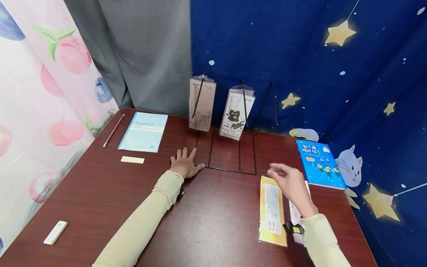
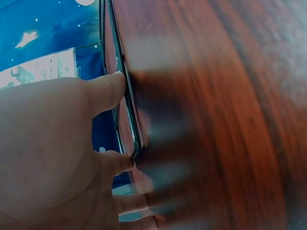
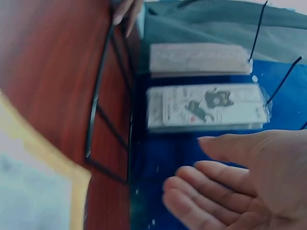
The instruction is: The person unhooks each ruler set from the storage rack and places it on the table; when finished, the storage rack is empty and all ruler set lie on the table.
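Seen from a head camera looking down at a dark red-brown tabletop (image 1: pixel 213 222). Nearest, on the right, a flat yellow packet (image 1: pixel 272 211) lies on the wood, with a second pale packet (image 1: pixel 295 215) just beside it, partly hidden by the wrist. The right hand (image 1: pixel 289 182) hovers over the yellow packet's far end, fingers relaxed and spread, its grip wide and holding nothing.

Left of centre, the left hand (image 1: pixel 185 163) rests palm down on the tabletop, fingers straight and spread, its grip also wide; its thumb side touches the near left corner of a black wire rack (image 1: pixel 230 171). The wrist view shows the thumb against the wire.

Farther back, two packaged ruler sets hang from the rack's upright prongs: a plain one (image 1: pixel 201 104) and one with a cat picture (image 1: pixel 236 115). A third prong (image 1: pixel 274 104) stands bare.

A blue book (image 1: pixel 319 163) lies at far right; a notebook (image 1: pixel 144 136), pencil (image 1: pixel 113 130) and two erasers (image 1: pixel 132 160) (image 1: pixel 55 232) lie at left.

Risk, as a judgement: the rack looks light, so a nudge from either hand could tip it and spill the hanging packets.
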